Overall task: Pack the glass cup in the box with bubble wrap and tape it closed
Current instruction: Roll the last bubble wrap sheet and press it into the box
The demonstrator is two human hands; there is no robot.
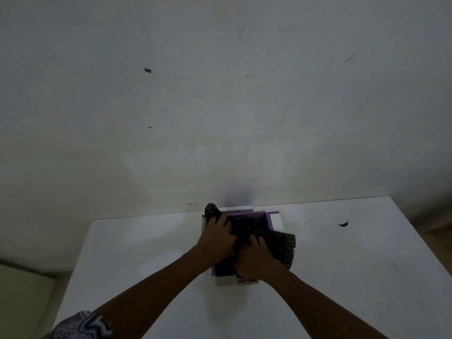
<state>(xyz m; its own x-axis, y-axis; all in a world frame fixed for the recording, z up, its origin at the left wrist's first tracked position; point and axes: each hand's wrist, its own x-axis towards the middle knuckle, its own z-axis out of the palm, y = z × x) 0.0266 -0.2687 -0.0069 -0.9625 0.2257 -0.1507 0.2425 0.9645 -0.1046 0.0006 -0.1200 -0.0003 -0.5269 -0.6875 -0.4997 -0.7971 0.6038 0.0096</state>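
Both hands (241,250) press bubble wrap (281,245) into box (267,220).

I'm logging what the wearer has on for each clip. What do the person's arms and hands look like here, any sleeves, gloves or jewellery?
Both forearms are bare from elbow to wrist. The left hand and right hand wear no gloves, and no watch, bracelet or ring shows in this dim picture. The only clothing in view is a patterned sleeve at the lower left, with pale wavy markings on darker cloth.

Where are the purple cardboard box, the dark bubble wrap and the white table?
purple cardboard box (268,220): head view, far right wall.
dark bubble wrap (285,244): head view, part overhanging right.
white table (146,241): head view, bare top.
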